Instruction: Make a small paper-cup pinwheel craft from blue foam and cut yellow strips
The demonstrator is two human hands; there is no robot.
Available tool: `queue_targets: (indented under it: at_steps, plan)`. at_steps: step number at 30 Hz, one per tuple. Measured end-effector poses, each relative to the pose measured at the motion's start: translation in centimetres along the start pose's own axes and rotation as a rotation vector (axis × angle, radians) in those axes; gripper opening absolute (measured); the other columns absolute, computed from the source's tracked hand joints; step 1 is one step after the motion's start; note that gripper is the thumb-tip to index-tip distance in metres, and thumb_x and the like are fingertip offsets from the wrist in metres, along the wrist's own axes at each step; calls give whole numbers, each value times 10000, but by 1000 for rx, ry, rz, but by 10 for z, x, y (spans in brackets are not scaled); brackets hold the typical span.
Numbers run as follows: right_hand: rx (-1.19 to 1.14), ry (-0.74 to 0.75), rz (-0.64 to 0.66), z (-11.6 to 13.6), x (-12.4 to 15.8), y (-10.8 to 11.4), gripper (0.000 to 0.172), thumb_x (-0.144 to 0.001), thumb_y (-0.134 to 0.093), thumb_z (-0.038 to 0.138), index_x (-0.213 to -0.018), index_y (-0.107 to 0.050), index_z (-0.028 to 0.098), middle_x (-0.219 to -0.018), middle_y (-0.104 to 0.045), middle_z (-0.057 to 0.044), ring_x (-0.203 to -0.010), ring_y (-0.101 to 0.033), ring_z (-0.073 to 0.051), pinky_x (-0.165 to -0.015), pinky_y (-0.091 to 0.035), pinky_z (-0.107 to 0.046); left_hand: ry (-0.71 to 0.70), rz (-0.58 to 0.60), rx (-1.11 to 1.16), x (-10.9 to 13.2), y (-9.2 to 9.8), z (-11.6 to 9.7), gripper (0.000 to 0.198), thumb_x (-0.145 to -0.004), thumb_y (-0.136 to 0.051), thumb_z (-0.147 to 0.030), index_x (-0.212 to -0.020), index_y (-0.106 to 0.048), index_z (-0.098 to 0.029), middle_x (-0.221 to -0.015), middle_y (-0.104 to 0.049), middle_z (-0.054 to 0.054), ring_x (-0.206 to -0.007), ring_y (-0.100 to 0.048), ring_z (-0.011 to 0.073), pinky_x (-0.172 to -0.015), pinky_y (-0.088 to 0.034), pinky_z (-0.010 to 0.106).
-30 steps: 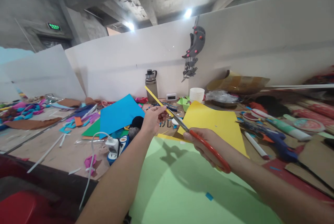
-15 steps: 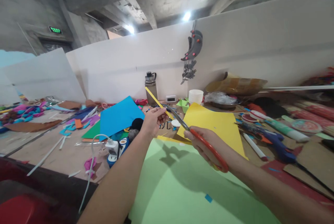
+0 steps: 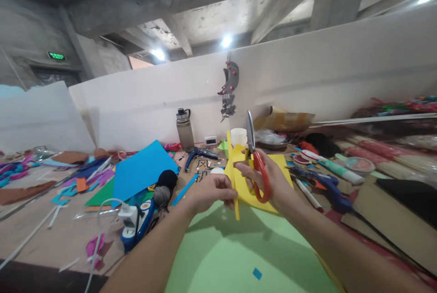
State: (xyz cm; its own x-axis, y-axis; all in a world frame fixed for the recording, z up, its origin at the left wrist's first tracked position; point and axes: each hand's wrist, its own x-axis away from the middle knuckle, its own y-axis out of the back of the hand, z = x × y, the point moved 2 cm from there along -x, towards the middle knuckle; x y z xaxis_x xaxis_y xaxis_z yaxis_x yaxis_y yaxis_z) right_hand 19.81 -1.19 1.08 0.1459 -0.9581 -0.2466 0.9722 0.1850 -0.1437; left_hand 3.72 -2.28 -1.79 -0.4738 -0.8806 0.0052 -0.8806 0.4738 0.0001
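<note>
Between the fingertips of my left hand [image 3: 215, 192] is a narrow yellow paper strip [image 3: 236, 211], now held almost upright. My right hand [image 3: 269, 177] is closed around red-handled scissors [image 3: 261, 179], whose blades point up and look closed. Its fingers reach toward the strip; whether they touch it I cannot tell. Behind the hands lies a yellow paper sheet [image 3: 282, 165]. Under both hands spreads a light green sheet [image 3: 239, 252] with a small blue paper scrap [image 3: 257, 274] on it. A blue paper strip [image 3: 185, 189] lies left of my left hand.
To the left are a blue sheet [image 3: 143, 170], a power strip [image 3: 136, 234] with a white plug and cord, and yarn balls [image 3: 162, 195]. A bottle [image 3: 185, 131] and white cups [image 3: 238, 136] stand at the back. Glue guns [image 3: 336, 195] [image 3: 198, 154] lie nearby.
Both hands have come lower and closer to me. The yellow strip has turned from slanting to nearly upright, and the scissors have swung from pointing at the strip to pointing up. The view has shifted right.
</note>
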Motion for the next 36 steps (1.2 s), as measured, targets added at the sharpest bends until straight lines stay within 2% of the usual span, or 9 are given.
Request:
queue_targets:
  at_steps: [5, 10, 12, 17, 20, 24, 29, 33, 36]
  plan:
    - [50, 33, -52, -2, -2, 3, 433, -639, -735, 398, -905, -445, 217, -563, -516, 82, -333, -447, -76, -305, -347, -186, 112, 101, -69, 2, -7, 4, 356, -601, -778, -397, -687, -558, -130, -601, -640, 26, -527, -604, 130, -551, -464, 250]
    - [-1, 47, -95, -3, -4, 6, 403, -633, -730, 362, -868, -441, 209, -616, -550, 66, -361, -492, -86, -331, -391, -201, 171, 223, -145, 5, -10, 3, 323, -638, -753, -398, -707, -579, -134, -625, -651, 26, -519, -593, 119, -560, -453, 249]
    - [-17, 44, -106, -4, -5, 7, 413, -637, -722, 361, -907, -448, 209, -619, -554, 66, -353, -484, -83, -323, -380, -199, 165, 222, -139, 5, -11, 2, 326, -649, -746, -402, -756, -596, -132, -661, -662, 38, -545, -602, 123, -556, -443, 240]
    - [-25, 40, -50, -8, -4, 5, 435, -619, -738, 387, -889, -444, 215, -637, -542, 76, -355, -499, -84, -336, -407, -209, 69, 82, 21, 1, -9, 2, 414, -708, -693, -445, -950, -624, -117, -738, -652, 60, -542, -564, 84, -504, -370, 199]
    - [-4, 37, -3, -7, -2, 2, 448, -618, -740, 438, -871, -444, 216, -591, -522, 84, -356, -488, -84, -338, -408, -207, 66, 59, 72, 0, -7, 2, 351, -685, -726, -405, -860, -633, -116, -661, -604, 22, -512, -517, 62, -518, -373, 197]
    - [26, 39, 0, -4, -3, 7, 438, -668, -686, 498, -922, -471, 215, -676, -612, 27, -393, -486, -80, -358, -407, -207, 28, -50, 177, -1, 1, -4, 282, -656, -754, -336, -785, -623, -123, -646, -593, 12, -521, -524, 67, -516, -388, 190]
    - [390, 48, 7, -8, -11, 19, 448, -667, -684, 491, -985, -578, 193, -619, -626, 5, -432, -495, -103, -414, -385, -215, -199, -322, 444, -1, 32, -20, 156, -714, -681, -261, -783, -633, -130, -642, -593, 5, -545, -549, 79, -528, -444, 190]
    - [739, 126, 175, -16, -3, 11, 293, -669, -685, 461, -849, -692, 230, -663, -667, -25, -572, -576, -169, -504, -393, -247, -374, -542, 626, 7, 66, -38, 103, -727, -639, -233, -778, -626, -145, -642, -613, 7, -550, -567, 90, -523, -466, 200]
    - [868, 162, 302, -21, 13, -2, 242, -668, -695, 368, -881, -723, 255, -753, -704, -54, -640, -605, -198, -531, -385, -254, -448, -659, 678, 14, 81, -45, 78, -734, -614, -213, -770, -623, -145, -644, -638, 11, -560, -596, 98, -543, -492, 209]
